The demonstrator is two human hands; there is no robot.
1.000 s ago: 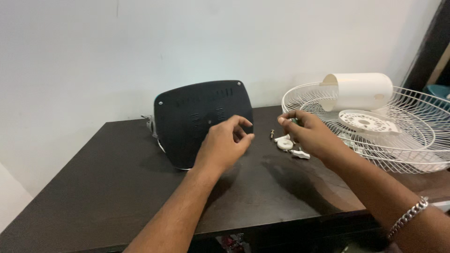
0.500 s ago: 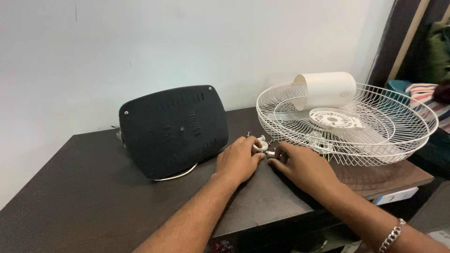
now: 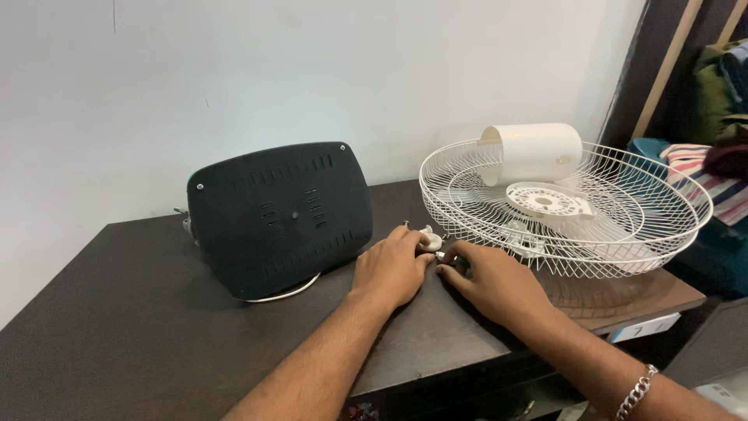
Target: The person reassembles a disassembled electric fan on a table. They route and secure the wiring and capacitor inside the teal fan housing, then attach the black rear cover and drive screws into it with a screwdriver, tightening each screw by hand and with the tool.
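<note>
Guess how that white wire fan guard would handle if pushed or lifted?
The white wire fan guard is probably light, being open mesh. It overhangs the dark wooden table edge, so a push may tip it. The white cylinder inside could roll.

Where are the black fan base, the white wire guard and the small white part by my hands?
black fan base [image 3: 280,214], head view, middle of its vented underside.
white wire guard [image 3: 662,226], head view, wire mesh on its right side.
small white part [image 3: 428,236], head view, its top, above the left hand's fingertips.
</note>
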